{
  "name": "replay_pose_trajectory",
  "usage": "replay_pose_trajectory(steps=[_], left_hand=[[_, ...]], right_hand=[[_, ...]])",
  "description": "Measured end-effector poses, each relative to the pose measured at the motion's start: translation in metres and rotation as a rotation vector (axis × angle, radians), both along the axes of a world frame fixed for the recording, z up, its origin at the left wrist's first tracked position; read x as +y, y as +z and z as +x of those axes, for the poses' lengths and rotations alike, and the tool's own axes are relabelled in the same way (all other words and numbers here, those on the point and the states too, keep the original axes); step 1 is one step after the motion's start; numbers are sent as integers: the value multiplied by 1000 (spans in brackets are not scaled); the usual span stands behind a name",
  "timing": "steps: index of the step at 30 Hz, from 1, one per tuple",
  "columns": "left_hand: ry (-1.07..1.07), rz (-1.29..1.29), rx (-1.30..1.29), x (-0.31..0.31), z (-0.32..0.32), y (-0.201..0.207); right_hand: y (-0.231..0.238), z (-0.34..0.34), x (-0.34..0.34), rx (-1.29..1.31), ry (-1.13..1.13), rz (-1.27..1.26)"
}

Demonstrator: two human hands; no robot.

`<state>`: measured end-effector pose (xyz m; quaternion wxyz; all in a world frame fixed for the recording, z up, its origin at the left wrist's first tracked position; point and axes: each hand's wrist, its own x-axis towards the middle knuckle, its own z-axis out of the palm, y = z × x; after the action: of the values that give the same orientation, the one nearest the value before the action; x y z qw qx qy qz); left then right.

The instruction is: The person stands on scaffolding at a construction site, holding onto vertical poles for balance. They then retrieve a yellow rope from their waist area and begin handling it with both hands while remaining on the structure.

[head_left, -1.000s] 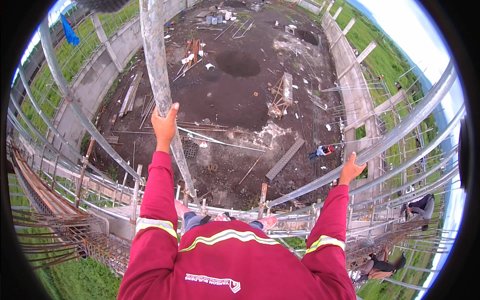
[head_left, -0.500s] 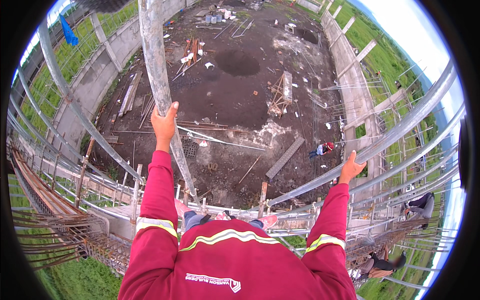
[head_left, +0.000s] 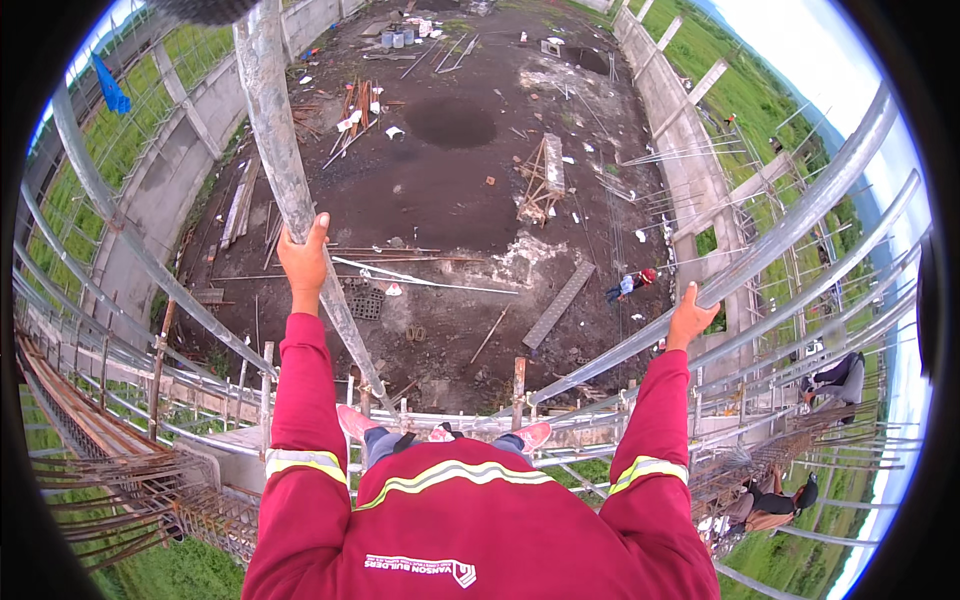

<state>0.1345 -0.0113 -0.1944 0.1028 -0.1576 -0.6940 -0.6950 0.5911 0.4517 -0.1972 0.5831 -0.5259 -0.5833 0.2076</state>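
From the head view, I have the left hand (head_left: 303,262) closed around the left metal pole (head_left: 272,110), thumb on the pole's right side; the fingers behind it are partly hidden. The pole crosses this grip at a slant: one length runs on past the hand to the far left, and the thinner length passes to the right of the wrist, down toward the near pink shoes (head_left: 532,436).

My right hand (head_left: 690,318) is on the right metal pole (head_left: 755,257), seemingly curled around it, though I cannot tell how tightly because the fingers are mostly out of sight. From there the pole extends to the far right, and its other length slopes left and near, toward a short post (head_left: 519,385). The two hands are well apart, with the dirt yard (head_left: 440,205) below and beyond them.
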Motion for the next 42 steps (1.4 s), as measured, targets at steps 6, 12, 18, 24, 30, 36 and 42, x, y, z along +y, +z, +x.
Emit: replay_pose_trajectory(steps=[6,12,18,24,30,36,42], left_hand=[[10,-20,-50,-3,-6,-5],[-17,39,-125,-2,-8,-5],[-21,37,-54,-4,-1,5],[-8,45,-65,-8,-3,3],[2,18,-85,-15,-20,-3],[221,-293,75,-32,-14,-19],[-40,-616,-350,-29,100,-79]], right_hand=[[8,-9,-14,-73,-103,109],[11,-8,-15,-67,-62,97],[-3,0,5,-77,-39,66],[-4,5,12,-25,-6,13],[9,-12,-15,-13,-36,101],[19,-34,-41,-14,-137,39],[20,-51,-54,6,-135,38]])
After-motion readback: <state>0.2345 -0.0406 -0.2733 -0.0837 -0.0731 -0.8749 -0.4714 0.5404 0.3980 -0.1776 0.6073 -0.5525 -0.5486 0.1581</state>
